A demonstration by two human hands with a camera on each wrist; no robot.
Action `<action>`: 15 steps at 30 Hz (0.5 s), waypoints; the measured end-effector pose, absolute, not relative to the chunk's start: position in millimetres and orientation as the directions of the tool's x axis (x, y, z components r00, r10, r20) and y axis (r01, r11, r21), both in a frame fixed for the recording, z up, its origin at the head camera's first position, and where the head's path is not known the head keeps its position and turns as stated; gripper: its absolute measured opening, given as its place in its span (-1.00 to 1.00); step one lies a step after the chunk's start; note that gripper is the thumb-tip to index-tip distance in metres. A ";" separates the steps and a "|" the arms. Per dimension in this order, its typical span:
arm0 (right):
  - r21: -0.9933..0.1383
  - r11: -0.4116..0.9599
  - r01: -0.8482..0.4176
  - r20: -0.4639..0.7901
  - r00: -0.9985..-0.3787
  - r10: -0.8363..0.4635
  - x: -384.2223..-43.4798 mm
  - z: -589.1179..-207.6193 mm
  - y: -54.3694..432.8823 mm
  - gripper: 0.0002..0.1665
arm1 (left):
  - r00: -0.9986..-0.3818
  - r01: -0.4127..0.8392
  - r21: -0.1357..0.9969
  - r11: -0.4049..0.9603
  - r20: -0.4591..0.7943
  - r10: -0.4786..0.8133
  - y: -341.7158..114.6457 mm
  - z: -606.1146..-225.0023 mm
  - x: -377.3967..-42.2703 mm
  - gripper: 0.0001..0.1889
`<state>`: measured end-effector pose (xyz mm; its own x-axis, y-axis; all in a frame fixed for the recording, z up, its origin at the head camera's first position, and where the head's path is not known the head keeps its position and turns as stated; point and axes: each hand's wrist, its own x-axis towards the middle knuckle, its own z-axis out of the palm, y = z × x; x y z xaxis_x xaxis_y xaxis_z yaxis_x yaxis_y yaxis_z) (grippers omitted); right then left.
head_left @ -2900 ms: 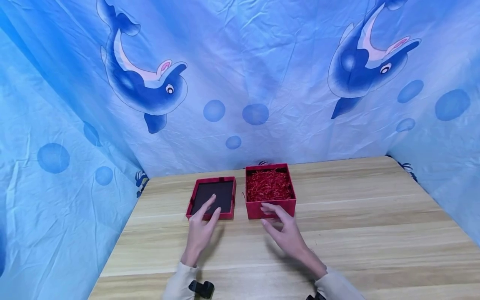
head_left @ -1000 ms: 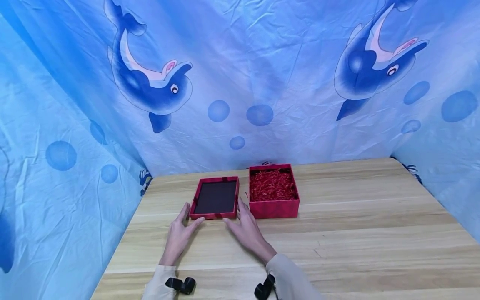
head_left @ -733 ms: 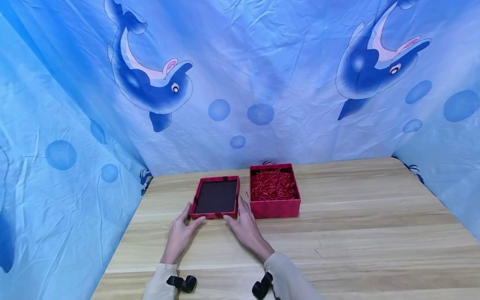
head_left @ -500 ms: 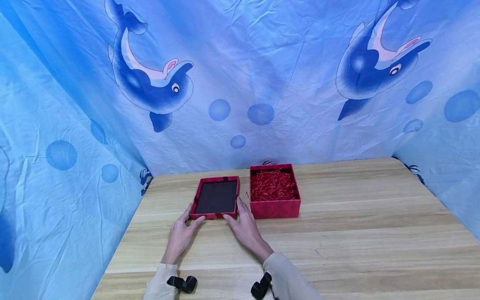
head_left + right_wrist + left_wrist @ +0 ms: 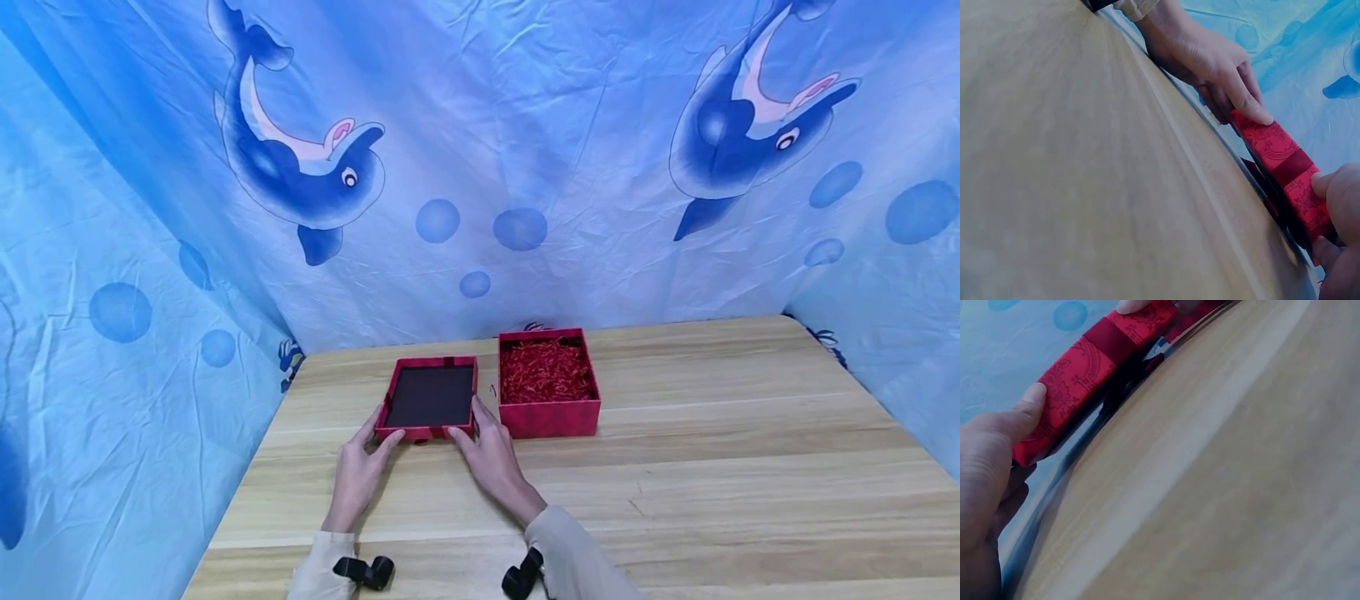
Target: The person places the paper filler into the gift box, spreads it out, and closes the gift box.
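Note:
A shallow red box lid [image 5: 431, 398] lies with its black inside facing up, left of the middle of the table. My left hand [image 5: 356, 475] grips its near left corner, thumb on the front wall and fingers under and along the side. At the near right corner my right hand [image 5: 495, 462] holds it the same way. The left wrist view shows the lid's patterned red side [image 5: 1066, 387] with a dark red ribbon band, and a gap between lid and table. Ribbon ends hang below it in the right wrist view, where both hands pinch the lid [image 5: 1272, 147].
Just right of the lid stands a deeper red box [image 5: 551, 420] filled with red shredded paper [image 5: 546, 371]. Both are on a wood-grain table [image 5: 712, 467]. A blue curtain [image 5: 585, 150] printed with dolphins hangs behind it and at the sides.
Both hands came from above the lid and the box to the lid's near corners and took hold. Since half a second ago, the lid has risen slightly and shifted a little towards me.

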<state>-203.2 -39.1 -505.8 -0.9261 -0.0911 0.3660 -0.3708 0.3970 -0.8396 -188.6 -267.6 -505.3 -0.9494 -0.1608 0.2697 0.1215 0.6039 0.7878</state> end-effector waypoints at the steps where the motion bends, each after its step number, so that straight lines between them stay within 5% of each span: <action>1: -0.836 0.403 -0.372 0.368 -0.926 -0.091 -202.3 -505.0 -38.6 -0.17 | -0.948 0.125 0.795 0.593 0.272 -0.165 -266.5 -504.5 -187.8 -0.25; 15: -0.809 0.425 -0.406 0.399 -0.910 -0.111 -190.0 -487.2 -29.7 -0.17 | -0.913 0.165 0.827 0.537 0.334 -0.233 -255.0 -492.5 -176.3 -0.28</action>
<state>-190.0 -29.7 -487.2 -0.9102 -0.1113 0.3989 -0.4064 0.4255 -0.8086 -176.3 -255.0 -492.5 -0.9132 -0.2333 0.3340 0.1655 0.5366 0.8274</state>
